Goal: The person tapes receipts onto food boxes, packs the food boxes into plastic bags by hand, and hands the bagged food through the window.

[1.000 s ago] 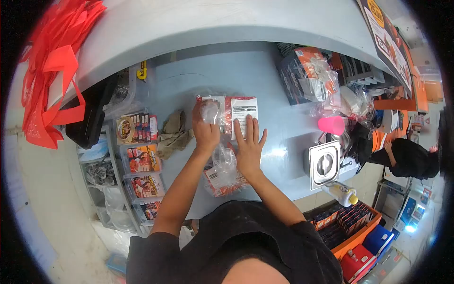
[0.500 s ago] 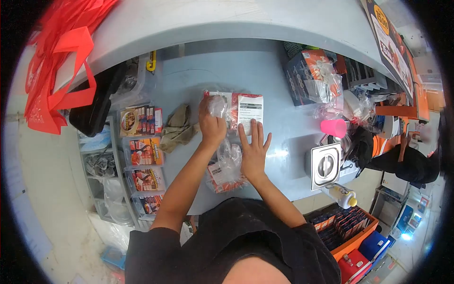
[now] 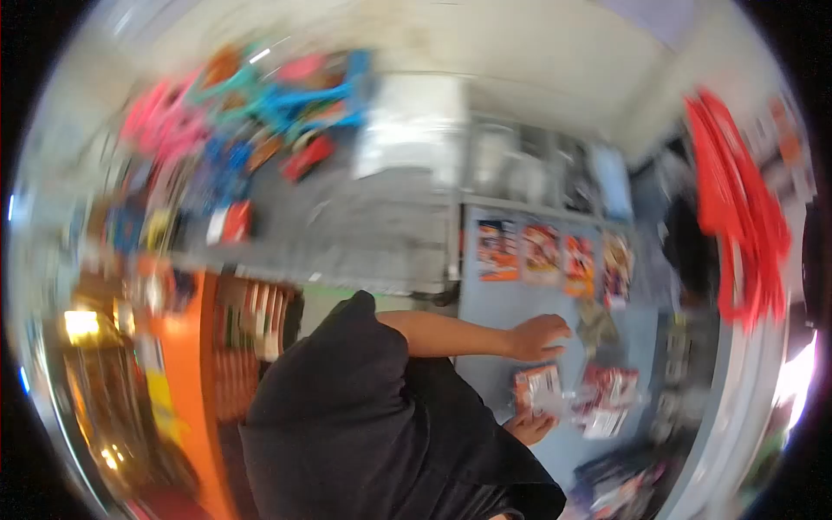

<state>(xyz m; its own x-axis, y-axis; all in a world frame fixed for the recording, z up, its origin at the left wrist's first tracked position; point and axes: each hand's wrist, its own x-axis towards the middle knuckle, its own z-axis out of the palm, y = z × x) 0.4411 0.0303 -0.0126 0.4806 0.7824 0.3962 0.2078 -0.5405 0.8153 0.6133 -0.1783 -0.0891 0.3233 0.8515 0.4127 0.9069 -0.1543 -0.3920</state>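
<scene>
My left hand (image 3: 539,337) is over the blue-grey table (image 3: 498,299), its fingers curved and apart, with nothing seen between them. Just below it, my right hand (image 3: 530,427) has its fingers at the lower edge of an orange and white plastic-wrapped packet (image 3: 537,386) and appears to grip it; blur hides the exact hold. Beside that packet lies a second red and white packet (image 3: 610,390) with clear plastic around it. A crumpled olive cloth (image 3: 596,324) rests beyond my left hand.
Printed card packs (image 3: 541,253) stand in a row along the table's edge, with bins behind them. Red bags (image 3: 737,208) hang at the right. A grey counter (image 3: 347,230) holds colourful baskets and a white sheet. An orange shelf (image 3: 192,347) stands at the lower left.
The view has swung round to the left, bringing the grey counter and orange shelf into sight. My left hand has come off the plastic-wrapped packet; my right hand has moved to the packet nearer my body.
</scene>
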